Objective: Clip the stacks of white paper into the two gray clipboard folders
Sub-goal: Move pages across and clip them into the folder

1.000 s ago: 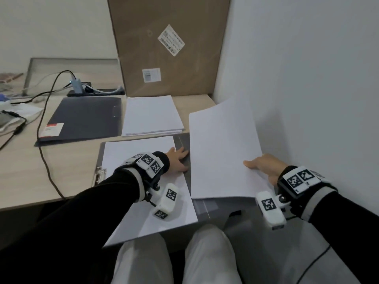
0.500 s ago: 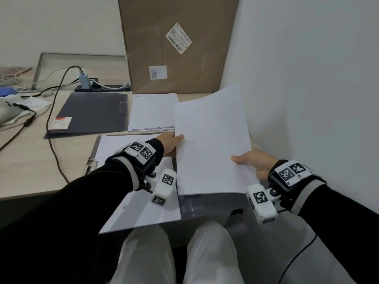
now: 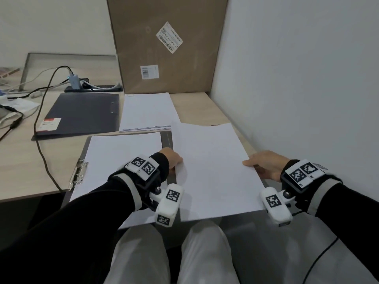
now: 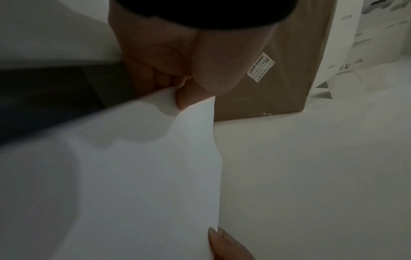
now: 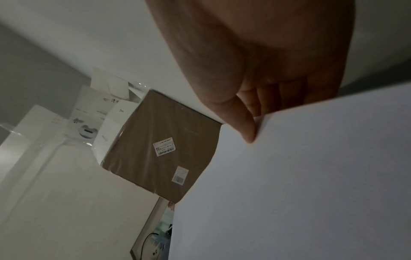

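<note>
**Q:** Where does the held paper lie relative to the two hands?

**A:** The held sheets span the space between them, over the right half of the open gray clipboard folder. The left hand takes the left edge; the right hand takes the right edge. The near edge of the paper reaches past the table edge, above the person's lap.

**Q:** How does each hand hold it?

**A:** In the left wrist view, the left hand pinches the paper's edge between the thumb and curled fingers. In the right wrist view, the right hand pinches the sheets with the thumb on top and the fingers underneath.

**Q:** What occupies the folder's left half?

**A:** A clipped stack of paper lies there, with the metal clip at its left edge.

**Q:** And farther back?

**A:** A loose paper stack lies just beyond the open folder, beside a closed dark folder on its left. A cardboard box stands upright behind both, against the wall. Cables trail across the table's left side.
</note>
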`<state>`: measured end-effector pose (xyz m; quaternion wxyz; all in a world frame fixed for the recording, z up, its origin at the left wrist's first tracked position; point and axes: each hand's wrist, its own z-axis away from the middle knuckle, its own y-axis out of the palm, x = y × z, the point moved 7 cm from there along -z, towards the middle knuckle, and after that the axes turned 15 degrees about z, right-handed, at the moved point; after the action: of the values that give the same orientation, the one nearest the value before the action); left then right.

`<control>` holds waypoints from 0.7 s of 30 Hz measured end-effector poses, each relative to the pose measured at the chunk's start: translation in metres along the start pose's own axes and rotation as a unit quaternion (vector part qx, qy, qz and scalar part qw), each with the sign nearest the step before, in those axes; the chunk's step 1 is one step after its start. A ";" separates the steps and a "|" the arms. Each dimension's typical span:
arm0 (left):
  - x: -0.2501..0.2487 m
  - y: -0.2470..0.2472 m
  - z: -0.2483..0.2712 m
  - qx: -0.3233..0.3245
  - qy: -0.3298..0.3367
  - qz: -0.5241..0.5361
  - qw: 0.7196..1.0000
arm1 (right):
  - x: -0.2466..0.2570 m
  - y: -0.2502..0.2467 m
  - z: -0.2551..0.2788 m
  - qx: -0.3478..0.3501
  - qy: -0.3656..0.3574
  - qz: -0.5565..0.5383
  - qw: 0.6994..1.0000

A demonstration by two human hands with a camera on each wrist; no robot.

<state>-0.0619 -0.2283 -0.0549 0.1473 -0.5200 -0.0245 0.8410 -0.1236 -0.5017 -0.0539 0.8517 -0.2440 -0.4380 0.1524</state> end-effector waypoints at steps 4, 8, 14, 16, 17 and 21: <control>0.013 0.006 0.003 0.023 -0.066 0.035 0.997 | -0.012 -0.006 -0.001 -0.012 0.030 0.044 0.999; 0.010 0.003 0.004 0.029 -0.077 0.020 0.996 | -0.014 -0.005 -0.005 -0.010 0.035 0.043 0.998; 0.003 -0.001 -0.006 0.003 -0.054 0.022 0.998 | -0.006 -0.009 -0.018 -0.019 0.045 0.030 0.998; 0.001 0.000 -0.010 0.001 -0.054 0.024 0.998 | -0.005 -0.009 -0.022 -0.015 0.056 0.036 0.998; 0.002 0.000 -0.013 0.001 -0.064 0.027 0.998 | -0.005 -0.008 -0.025 -0.014 0.061 0.038 0.997; -0.001 0.002 -0.017 -0.005 -0.070 0.024 0.997 | -0.007 -0.010 -0.032 -0.018 0.069 0.046 0.996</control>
<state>-0.0471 -0.2321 -0.0616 0.1226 -0.4609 -0.0261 0.8785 -0.1009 -0.5219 -0.0691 0.8676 -0.2892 -0.3689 0.1661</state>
